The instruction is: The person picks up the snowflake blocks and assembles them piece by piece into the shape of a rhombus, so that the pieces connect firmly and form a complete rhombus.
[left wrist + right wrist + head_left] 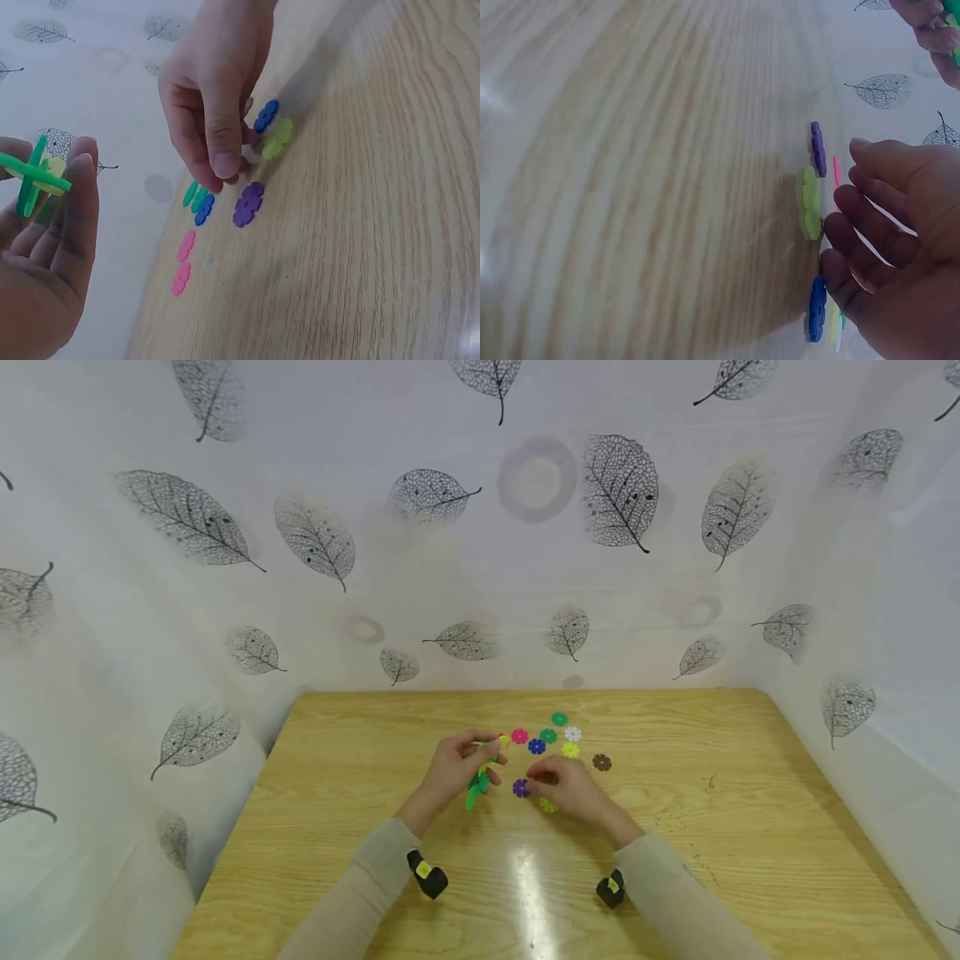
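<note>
My left hand (456,767) holds a cluster of interlocked flower-shaped plastic discs (34,180), mostly green and yellow, raised above the table. Part of the cluster is hidden by the fingers. My right hand (572,789) hovers low over the table with loosely bent fingers; in the right wrist view nothing shows between them. Just left of its fingertips lies a flat purple disc (521,788). A yellow-green disc (808,202) lies close to this hand, and a blue disc (817,309) is near its lower fingers.
Farther back on the wooden table (360,727) lie loose discs: pink (520,737), blue (537,747), green (559,719), white (573,734), yellow (571,750) and, to the right, brown (602,762). A leaf-printed curtain (450,585) stands behind and at both sides.
</note>
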Tool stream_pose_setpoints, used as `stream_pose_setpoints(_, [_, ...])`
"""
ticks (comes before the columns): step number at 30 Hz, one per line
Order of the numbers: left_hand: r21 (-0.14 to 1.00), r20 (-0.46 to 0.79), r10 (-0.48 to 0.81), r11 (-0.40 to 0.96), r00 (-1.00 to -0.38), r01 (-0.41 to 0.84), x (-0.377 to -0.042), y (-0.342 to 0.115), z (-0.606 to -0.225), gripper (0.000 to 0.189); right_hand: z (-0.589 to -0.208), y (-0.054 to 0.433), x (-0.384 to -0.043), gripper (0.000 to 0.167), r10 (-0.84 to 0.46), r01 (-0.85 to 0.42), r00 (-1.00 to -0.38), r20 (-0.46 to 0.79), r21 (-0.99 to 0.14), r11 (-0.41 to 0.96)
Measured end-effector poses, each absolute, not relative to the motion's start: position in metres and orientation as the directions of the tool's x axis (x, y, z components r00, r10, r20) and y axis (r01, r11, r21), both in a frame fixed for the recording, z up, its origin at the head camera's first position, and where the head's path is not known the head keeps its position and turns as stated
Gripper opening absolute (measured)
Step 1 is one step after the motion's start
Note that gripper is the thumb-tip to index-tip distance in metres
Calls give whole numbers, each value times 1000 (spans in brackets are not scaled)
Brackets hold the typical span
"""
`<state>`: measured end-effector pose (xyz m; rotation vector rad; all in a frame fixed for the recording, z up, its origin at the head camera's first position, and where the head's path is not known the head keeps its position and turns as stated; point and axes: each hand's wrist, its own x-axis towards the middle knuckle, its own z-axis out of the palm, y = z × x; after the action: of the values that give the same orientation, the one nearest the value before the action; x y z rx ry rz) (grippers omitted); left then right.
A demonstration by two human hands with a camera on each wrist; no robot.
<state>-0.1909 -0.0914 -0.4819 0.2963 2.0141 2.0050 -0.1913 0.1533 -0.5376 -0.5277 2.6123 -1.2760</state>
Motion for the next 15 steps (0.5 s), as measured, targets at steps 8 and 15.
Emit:
stream_pose_setpoints(8, [999,-51,343,15,-938,-48,-192,-92,-484,35,-541,149,-191,26,-415,-303,-909,32,-735,606])
stream_pose_setpoints(15, [999,-50,347,11,-937,-49,-192,-92,-486,34,-543,144,-191,23,-448,-375,-891,74,-674,636])
